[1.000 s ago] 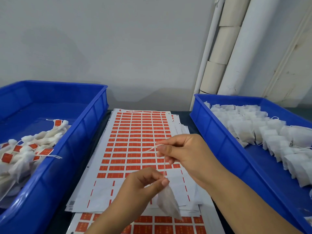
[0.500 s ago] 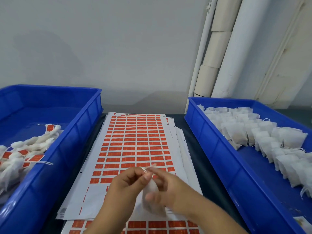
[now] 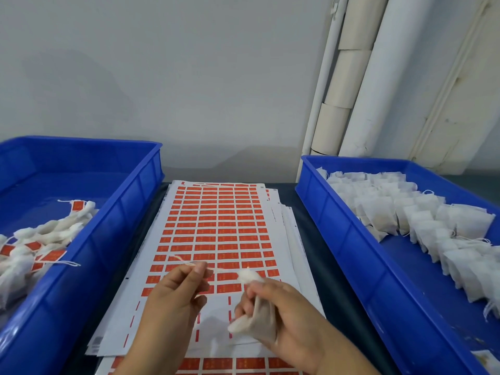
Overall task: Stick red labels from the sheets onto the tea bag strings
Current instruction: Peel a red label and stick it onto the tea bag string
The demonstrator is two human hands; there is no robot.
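Two hands over the label sheets. Right hand (image 3: 286, 318) grips one tea bag (image 3: 254, 323), fingers curled round it, the bag's white top poking out above the knuckles. Left hand (image 3: 176, 296) pinches the bag's string (image 3: 189, 262) between thumb and fingertips — string runs from the bag top leftward past the fingers, its loose end sticking out over the red labels.

Top label sheet (image 3: 216, 228) lies on the dark table (image 3: 319, 266) between two blue trays, long side running away from the person. Its far rows are full of red labels; the near rows are peeled, only thin red strips left. More sheets are stacked under it, edges showing on the right and at the near end; count unclear.

Left tray (image 3: 108, 220): pile of bags with red labels on, at its near-left part. Too tangled to count.

Right tray (image 3: 338, 228): many plain white bags — dozens, in rough rows along its far and right sides.
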